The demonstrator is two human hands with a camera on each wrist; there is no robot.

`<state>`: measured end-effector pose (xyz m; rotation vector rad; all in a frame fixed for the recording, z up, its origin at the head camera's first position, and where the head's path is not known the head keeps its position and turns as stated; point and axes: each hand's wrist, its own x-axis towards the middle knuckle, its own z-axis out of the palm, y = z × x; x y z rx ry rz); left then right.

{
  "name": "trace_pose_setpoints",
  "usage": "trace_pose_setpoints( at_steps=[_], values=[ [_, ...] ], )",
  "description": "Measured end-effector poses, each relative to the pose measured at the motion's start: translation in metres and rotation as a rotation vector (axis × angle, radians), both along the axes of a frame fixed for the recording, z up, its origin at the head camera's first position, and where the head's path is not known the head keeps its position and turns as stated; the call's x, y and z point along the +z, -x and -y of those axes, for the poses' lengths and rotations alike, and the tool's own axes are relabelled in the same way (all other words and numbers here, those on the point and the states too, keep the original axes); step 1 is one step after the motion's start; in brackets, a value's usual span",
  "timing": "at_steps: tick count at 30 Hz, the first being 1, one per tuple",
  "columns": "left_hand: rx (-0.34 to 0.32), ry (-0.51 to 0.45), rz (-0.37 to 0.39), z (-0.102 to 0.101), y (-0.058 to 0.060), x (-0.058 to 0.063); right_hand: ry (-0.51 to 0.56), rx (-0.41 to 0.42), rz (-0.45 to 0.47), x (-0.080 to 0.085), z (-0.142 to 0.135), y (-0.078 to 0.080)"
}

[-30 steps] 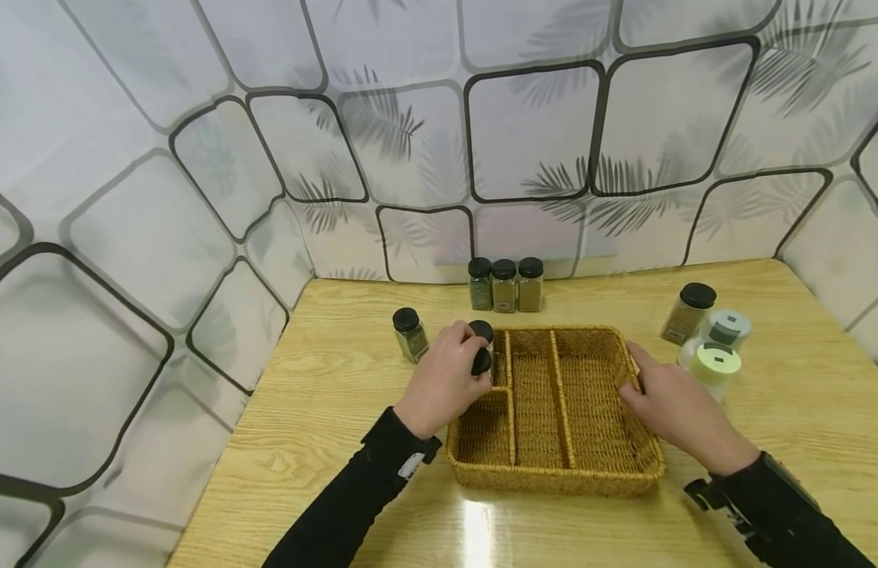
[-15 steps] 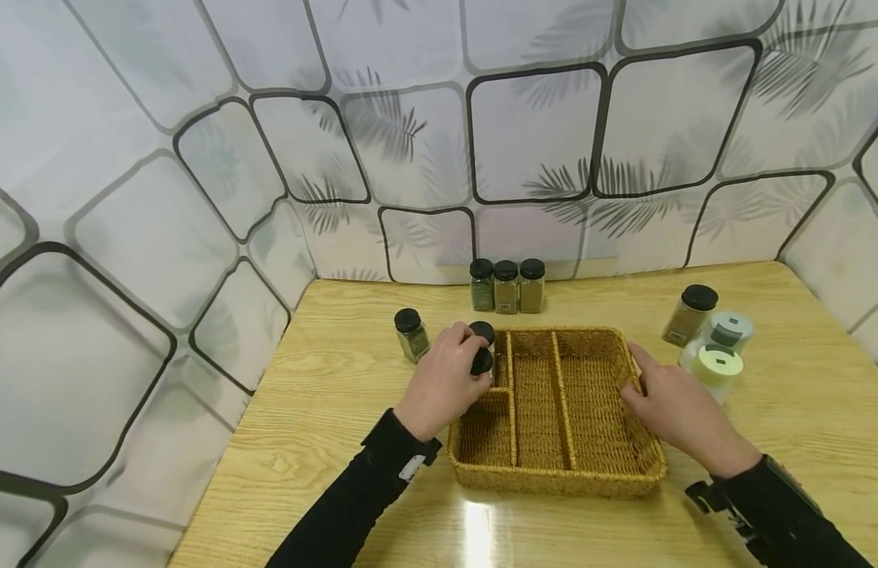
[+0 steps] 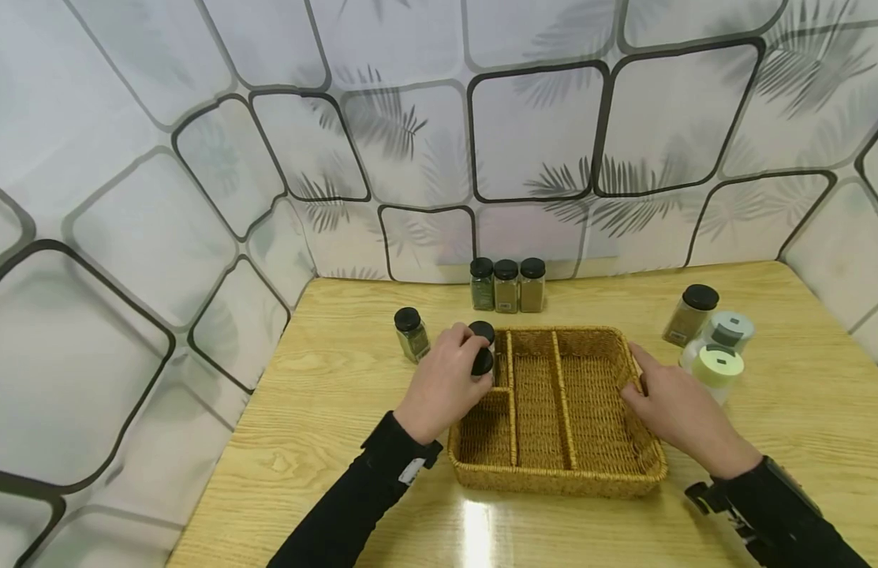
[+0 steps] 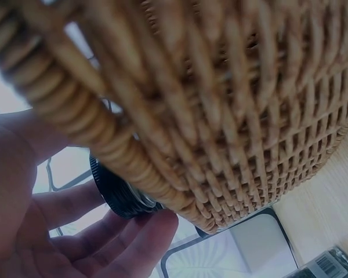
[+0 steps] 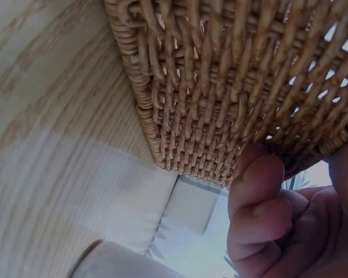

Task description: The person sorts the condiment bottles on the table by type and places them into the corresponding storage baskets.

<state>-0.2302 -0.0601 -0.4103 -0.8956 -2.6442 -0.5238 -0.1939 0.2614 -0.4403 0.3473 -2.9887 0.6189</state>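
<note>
A woven wicker basket (image 3: pixel 559 480) with several compartments stands on the table. My left hand (image 3: pixel 444 383) reaches over its left wall and grips the black lid of a spice jar (image 3: pixel 483 362) in the back left compartment. In the left wrist view the fingers (image 4: pixel 142 243) curl about that lid (image 4: pixel 113 188), just beyond the rim; the jar's body is mostly hidden. Behind it, a second black-lidded spice jar (image 3: pixel 483 330) stands in the same compartment. My right hand (image 3: pixel 676 406) holds the basket's right wall, its fingers (image 5: pixel 258 202) curled against the wicker.
Three spice jars (image 3: pixel 506 287) stand in a row behind the basket. Another spice jar (image 3: pixel 413 338) is to its left. At right stand a dark-lidded jar (image 3: pixel 687 315), a white-lidded container (image 3: pixel 726 327) and a green-lidded container (image 3: pixel 718 367). Patterned fabric (image 3: pixel 538 134) walls the table's back and sides.
</note>
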Motion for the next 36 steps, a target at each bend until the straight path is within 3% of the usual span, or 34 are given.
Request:
trace_pose_setpoints(
  at_steps=[22,36],
  values=[
    [0.047,-0.038,-0.044,0.005,-0.002,0.007,0.02,-0.031,0.01,0.003,0.001,-0.001],
    [0.188,-0.101,-0.152,0.041,0.017,0.026,0.015,-0.023,-0.002,0.0,0.001,-0.001]
  ],
)
